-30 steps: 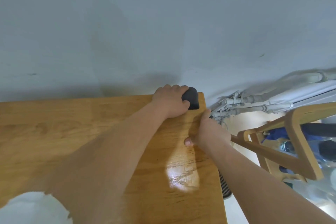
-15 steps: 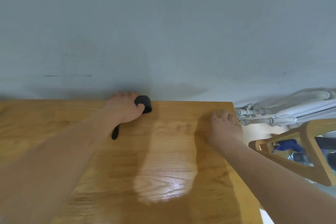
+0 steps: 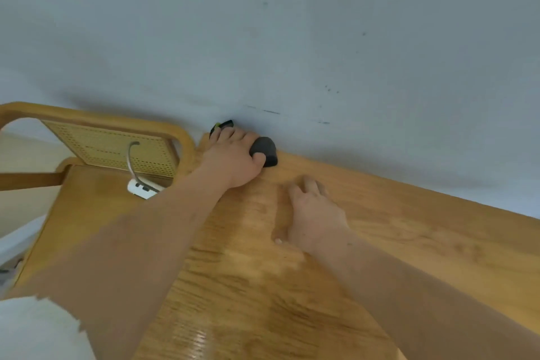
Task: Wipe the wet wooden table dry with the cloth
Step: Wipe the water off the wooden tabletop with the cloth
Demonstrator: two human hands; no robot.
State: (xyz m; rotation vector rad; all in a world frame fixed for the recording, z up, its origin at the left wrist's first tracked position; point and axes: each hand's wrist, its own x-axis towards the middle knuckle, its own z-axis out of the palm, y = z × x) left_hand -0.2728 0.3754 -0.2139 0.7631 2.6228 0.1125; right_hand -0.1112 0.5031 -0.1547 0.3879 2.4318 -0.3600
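Observation:
The wooden table [image 3: 409,228] runs along a grey wall and shows a glossy wet sheen near its front. My left hand [image 3: 230,158] presses a dark grey wadded cloth [image 3: 263,150] onto the table's far left corner, right against the wall. A small black and green bit [image 3: 222,125] pokes out past the fingertips; I cannot tell what it is. My right hand [image 3: 312,213] lies flat on the tabletop just to the right of and nearer than the left hand, holding nothing.
A wooden chair with a woven cane back [image 3: 111,149] stands just off the table's left end. A white plug block with a grey cable [image 3: 141,186] lies on the chair seat. The grey wall [image 3: 292,38] bounds the table's far edge.
My left hand has slid the cloth leftward along the wall, from the table's right corner to its left corner. My right hand followed to the left, and the view swung left.

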